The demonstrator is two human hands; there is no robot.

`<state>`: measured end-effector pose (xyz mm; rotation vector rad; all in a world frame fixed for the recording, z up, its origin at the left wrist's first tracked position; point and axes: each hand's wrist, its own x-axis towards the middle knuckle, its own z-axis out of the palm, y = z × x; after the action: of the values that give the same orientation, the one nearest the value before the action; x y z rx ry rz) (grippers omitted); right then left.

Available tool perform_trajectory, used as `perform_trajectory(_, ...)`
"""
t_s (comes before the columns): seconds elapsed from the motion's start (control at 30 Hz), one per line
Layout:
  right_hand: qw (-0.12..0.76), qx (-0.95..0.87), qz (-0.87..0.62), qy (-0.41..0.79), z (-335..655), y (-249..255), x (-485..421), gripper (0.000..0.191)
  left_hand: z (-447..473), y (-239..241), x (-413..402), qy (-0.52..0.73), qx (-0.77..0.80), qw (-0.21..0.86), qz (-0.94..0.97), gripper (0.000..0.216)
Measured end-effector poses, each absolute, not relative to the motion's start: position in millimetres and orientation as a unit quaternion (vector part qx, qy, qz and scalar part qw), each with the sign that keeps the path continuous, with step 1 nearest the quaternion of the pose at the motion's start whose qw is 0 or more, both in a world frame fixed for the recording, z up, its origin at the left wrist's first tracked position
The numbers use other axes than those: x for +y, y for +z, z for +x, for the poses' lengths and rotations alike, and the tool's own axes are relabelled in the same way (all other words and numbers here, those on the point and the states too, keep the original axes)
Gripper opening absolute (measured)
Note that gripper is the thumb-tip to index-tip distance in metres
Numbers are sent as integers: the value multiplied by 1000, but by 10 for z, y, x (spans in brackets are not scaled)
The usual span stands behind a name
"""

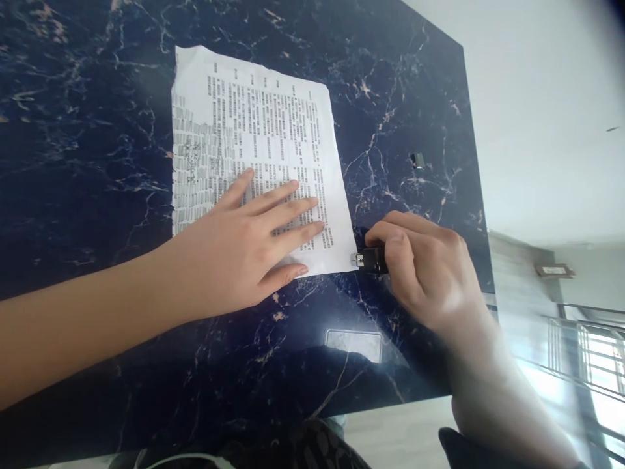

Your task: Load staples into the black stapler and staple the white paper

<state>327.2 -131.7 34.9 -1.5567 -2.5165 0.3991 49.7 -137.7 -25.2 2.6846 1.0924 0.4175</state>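
Observation:
A stack of printed paper sheets (254, 124) lies on a dark blue marble-patterned table (88, 163). My left hand (244, 247) rests flat on the sheets' near part, fingers stretched out and spread. My right hand (424, 267) is closed round a small black stapler (371, 259), whose metal mouth sits at the near right corner of the paper.
A small metal clip-like piece (416, 159) lies on the table to the right of the paper. The table's right edge (476, 195) borders a pale floor. A window with bars (586, 352) shows at the lower right.

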Motion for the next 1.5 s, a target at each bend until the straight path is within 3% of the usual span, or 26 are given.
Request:
perform_trajectory(0.77, 73, -838, -529, 117, 3253, 343, -1324, 46, 522, -256, -1388, 144, 367, 108, 913, 53)
perform_trajectory(1.17, 6, -866, -499, -30, 3104, 295, -1356, 35, 533, -256, -1389, 180, 377, 157, 895, 49)
perform_trajectory(1.37, 42, -845, -521, 113, 3340, 392, -1240, 40, 508, -254, -1383, 149, 376, 126, 906, 49)
perform_trajectory(1.5, 54, -837, -525, 142, 3470, 436, -1208, 40, 497, -245, -1374, 143, 361, 94, 917, 51)
